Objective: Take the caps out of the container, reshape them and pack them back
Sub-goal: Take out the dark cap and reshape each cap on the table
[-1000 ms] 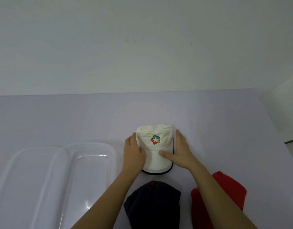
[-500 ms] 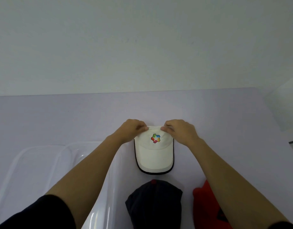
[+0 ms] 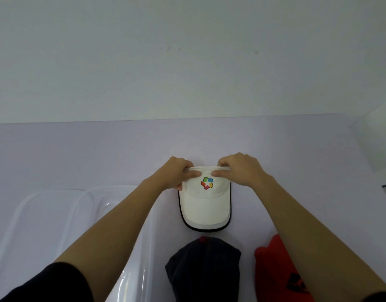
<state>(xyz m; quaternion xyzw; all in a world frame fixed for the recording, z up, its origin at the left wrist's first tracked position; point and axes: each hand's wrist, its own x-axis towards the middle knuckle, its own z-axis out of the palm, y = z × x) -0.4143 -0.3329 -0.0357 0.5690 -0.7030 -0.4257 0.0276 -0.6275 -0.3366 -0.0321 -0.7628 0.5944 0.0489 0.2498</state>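
Clear container (image 3: 57,214) holds no caps; white cap (image 3: 206,211) beside it

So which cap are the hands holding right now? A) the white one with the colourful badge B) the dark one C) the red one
A: both the left hand and the right hand pinch the far edge of the white cap, while the dark cap and red cap lie untouched nearer the person.

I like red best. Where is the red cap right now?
In the head view, the red cap lies on the table at the bottom right, beside the dark cap and partly under the right forearm.
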